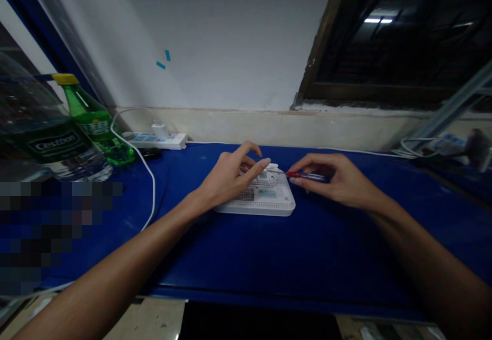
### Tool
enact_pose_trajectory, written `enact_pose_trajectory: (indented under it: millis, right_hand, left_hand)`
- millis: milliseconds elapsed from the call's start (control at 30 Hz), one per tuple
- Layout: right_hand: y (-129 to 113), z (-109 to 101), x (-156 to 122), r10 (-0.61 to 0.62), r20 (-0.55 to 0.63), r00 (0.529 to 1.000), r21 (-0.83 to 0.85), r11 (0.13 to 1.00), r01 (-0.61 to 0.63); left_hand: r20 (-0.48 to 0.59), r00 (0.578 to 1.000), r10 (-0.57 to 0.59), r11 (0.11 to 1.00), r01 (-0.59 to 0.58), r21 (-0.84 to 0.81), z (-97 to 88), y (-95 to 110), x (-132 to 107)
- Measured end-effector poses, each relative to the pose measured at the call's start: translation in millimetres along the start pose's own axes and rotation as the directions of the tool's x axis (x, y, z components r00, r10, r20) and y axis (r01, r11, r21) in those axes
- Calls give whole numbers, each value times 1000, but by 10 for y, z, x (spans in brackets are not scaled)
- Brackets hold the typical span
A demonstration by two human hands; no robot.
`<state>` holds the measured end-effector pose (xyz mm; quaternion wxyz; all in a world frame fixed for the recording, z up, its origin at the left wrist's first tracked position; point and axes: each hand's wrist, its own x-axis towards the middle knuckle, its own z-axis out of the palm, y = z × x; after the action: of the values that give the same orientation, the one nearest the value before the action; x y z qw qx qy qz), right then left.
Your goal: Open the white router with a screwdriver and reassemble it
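Note:
A white rectangular base (286, 204) with perforated patches on its top lies on the blue table. Over its far part is a smaller white part (272, 177), tilted up. My left hand (232, 173) reaches over the base from the left, thumb and fingers curled about the smaller part's left side; some fingertips are hidden. In my right hand (340, 178), at the base's right, is a screwdriver (309, 176) with a red and dark translucent handle. Its thin metal shaft points left to the smaller part. Whether the tip sits in a screw is too small to tell.
A green bottle (98, 120) with a yellow cap and a large clear bottle (57, 140) stand at the left. Behind them a power strip (175, 141) holds a white charger (159, 130), its cable looping over the table. A metal post (453, 102) rises at the right.

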<state>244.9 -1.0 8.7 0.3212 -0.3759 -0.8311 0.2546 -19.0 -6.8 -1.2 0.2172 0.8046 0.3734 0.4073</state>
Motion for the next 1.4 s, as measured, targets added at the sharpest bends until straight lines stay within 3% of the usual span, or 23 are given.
enact_pose_trajectory:
  millis: [133, 300, 467, 667, 833, 1000, 1167, 1400]
  right_hand:
    - [141, -118, 8, 100, -58, 993, 8, 995, -100]
    - [211, -268, 14, 108, 25, 994, -88, 991, -106]
    - [203, -494, -50, 178, 206, 962, -100, 982, -160]
    - [196, -562, -100, 140, 336, 932, -105, 988, -111]
    - [212, -470, -73, 102, 360, 927, -88, 993, -75]
    - [232, -434, -92, 241, 394, 887, 0, 965, -262]
    - [228, -403, -99, 271, 439, 857, 49, 945, -324]
    - [184, -383, -73, 249, 444, 861, -83, 968, -237]
  left_hand:
    - [28, 997, 68, 954, -73, 291, -72, -65, 1]
    - [224, 968, 114, 818, -219, 531, -69, -124, -21]
    - [374, 915, 152, 824, -326, 463, -53, -133, -42]
    - [421, 899, 120, 822, -328, 466, -43, -102, -56]
    - [446, 891, 84, 813, -320, 486, -35, -128, -52]
    - [463, 884, 70, 812, -320, 488, -20, -166, -61]
    - [462, 885, 64, 812, -315, 492, -3, -177, -76]
    - [451, 891, 49, 833, -285, 474, 26, -197, -80]
